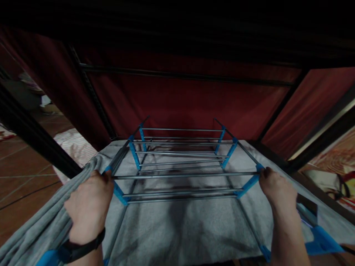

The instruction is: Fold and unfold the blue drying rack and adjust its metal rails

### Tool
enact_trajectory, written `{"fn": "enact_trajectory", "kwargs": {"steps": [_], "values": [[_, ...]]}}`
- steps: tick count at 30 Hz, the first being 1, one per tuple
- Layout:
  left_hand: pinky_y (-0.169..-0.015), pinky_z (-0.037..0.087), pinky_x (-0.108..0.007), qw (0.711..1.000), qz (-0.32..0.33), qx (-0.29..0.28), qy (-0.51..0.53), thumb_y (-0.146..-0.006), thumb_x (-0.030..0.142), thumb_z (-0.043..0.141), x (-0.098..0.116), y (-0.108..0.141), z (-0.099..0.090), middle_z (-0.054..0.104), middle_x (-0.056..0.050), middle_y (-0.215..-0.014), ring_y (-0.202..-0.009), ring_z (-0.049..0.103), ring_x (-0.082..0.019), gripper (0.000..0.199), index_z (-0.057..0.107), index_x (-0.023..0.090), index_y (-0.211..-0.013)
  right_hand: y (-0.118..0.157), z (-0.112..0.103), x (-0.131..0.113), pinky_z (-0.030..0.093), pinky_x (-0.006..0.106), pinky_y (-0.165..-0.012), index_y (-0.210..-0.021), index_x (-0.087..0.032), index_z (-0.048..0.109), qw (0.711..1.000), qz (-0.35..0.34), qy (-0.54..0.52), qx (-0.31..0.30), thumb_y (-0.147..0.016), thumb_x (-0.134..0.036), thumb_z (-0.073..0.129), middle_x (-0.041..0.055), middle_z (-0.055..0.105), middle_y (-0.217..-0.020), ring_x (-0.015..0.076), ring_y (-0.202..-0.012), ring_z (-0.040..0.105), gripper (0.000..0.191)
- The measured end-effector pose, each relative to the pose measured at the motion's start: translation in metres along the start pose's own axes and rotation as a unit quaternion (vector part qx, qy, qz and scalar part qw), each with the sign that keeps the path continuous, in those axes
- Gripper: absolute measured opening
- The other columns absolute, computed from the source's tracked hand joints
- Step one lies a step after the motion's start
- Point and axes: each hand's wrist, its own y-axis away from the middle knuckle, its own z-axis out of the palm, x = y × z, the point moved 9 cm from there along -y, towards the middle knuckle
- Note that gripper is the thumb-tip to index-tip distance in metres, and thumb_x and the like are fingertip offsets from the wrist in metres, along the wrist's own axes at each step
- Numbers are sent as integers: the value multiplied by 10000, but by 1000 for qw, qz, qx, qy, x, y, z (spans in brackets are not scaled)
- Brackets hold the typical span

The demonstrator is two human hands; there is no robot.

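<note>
A rack of grey metal tubes with blue plastic connectors lies on a grey cloth. My left hand, with a dark band on its wrist, is closed round the blue joint at the rack's left side. On the right side, my right hand grips the matching blue joint, fingers curled over it. Several crossbars run between the two sides, farther from me. Another blue connector shows at the lower right, beside my right forearm.
Behind the rack hangs dark red fabric on a black frame. A striped cloth lies on the tiled floor at left. A pale bag-like item is at right.
</note>
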Motion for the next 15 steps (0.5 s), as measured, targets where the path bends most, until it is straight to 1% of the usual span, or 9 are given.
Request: {"fn": "enact_trajectory", "kwargs": {"steps": [1,2,3,6,8,11,13,15], "values": [[-758,529,-549,1000,-9,-24,-14,-987,554,242,-3,-2,6,697,-274,-1017,-981,681,-451,662,659,83,-1194,-1,5,0,546,503,-777,-1117,-111,677,1000,2,10,-13,-1016,-376,300,223,722,-957,391,-927,715,472],[-752,529,-530,999,-12,-31,-28,-988,548,242,-4,-3,10,699,-264,-987,-965,686,-443,657,676,82,-1149,-1,7,-1,545,494,-771,-1089,-117,682,1000,4,19,-11,-1017,-368,292,217,720,-940,381,-907,719,469],[-750,528,-514,999,-8,-22,-42,-994,524,241,-3,-2,11,697,-261,-966,-950,689,-434,645,687,72,-1106,-1,8,-2,544,488,-763,-1077,-116,683,1000,7,27,0,-1015,-360,290,217,717,-936,374,-891,721,467],[-730,523,-485,994,30,62,-82,-1014,391,180,6,6,9,680,-267,-899,-895,694,-404,616,680,31,-1013,1,8,-6,540,481,-713,-1079,-87,682,997,11,48,52,-1001,-370,317,234,698,-929,382,-853,716,469],[-715,519,-474,988,50,116,-93,-1014,324,137,11,13,8,671,-255,-843,-857,693,-387,609,667,27,-974,1,11,-6,531,486,-661,-1067,-67,687,996,1,51,77,-983,-406,351,244,684,-889,402,-827,707,485],[-704,515,-475,983,56,159,-79,-1011,322,167,12,15,11,661,-225,-787,-816,687,-379,568,658,46,-942,1,14,-5,507,503,-592,-1034,-73,706,993,-16,38,115,-953,-474,380,246,663,-810,427,-762,688,524],[-728,511,-488,978,66,187,-59,-1005,323,201,12,14,11,661,-215,-796,-810,679,-368,528,655,60,-945,1,15,-3,493,524,-563,-1028,-85,714,990,-21,25,138,-940,-517,373,252,658,-790,446,-729,675,559],[-750,505,-493,975,75,203,-44,-1000,319,218,11,15,11,662,-207,-811,-809,670,-357,499,651,76,-948,2,14,-2,484,555,-553,-1052,-94,716,987,-21,12,156,-936,-544,351,260,657,-794,471,-726,667,591]]}}
